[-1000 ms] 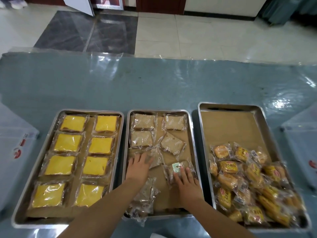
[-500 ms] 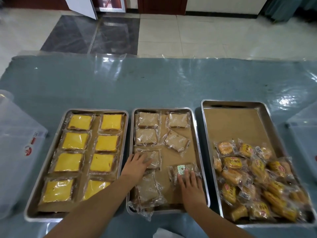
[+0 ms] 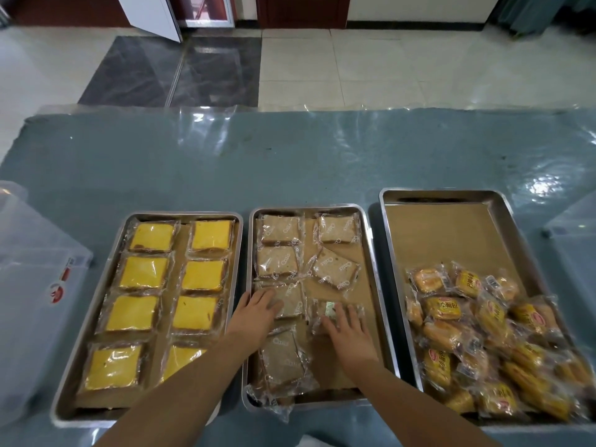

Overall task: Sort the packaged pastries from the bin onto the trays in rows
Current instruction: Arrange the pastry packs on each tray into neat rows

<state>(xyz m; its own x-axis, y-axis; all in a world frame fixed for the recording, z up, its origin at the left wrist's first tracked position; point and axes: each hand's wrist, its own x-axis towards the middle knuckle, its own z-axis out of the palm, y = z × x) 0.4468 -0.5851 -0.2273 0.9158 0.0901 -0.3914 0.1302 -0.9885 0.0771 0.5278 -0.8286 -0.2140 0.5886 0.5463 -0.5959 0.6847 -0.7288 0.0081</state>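
Three metal trays lined with brown paper sit side by side. The left tray (image 3: 96, 317) holds yellow packaged cakes (image 3: 200, 275) in two neat rows. The middle tray (image 3: 371, 269) holds brown packaged pastries, some straight, one (image 3: 335, 267) tilted. My left hand (image 3: 258, 312) lies flat, fingers spread, on a brown pastry pack (image 3: 292, 301) in the left column. My right hand (image 3: 348, 330) lies flat on another pack (image 3: 325, 312) at the tray's centre-right. A further brown pack (image 3: 283, 359) lies near the front edge. The right tray (image 3: 396, 253) holds a loose heap of small orange-wrapped buns (image 3: 467, 333).
Clear plastic bins stand at the far left (image 3: 35, 285) and the far right (image 3: 574, 240) of the blue table covered in plastic film (image 3: 290, 156). An empty wrapper (image 3: 274, 401) hangs over the middle tray's front rim. The back half of the right tray shows bare paper.
Both hands slid their brown packs a little further away on the middle tray. My view has shifted slightly right and back, so the trays sit lower and more centred.
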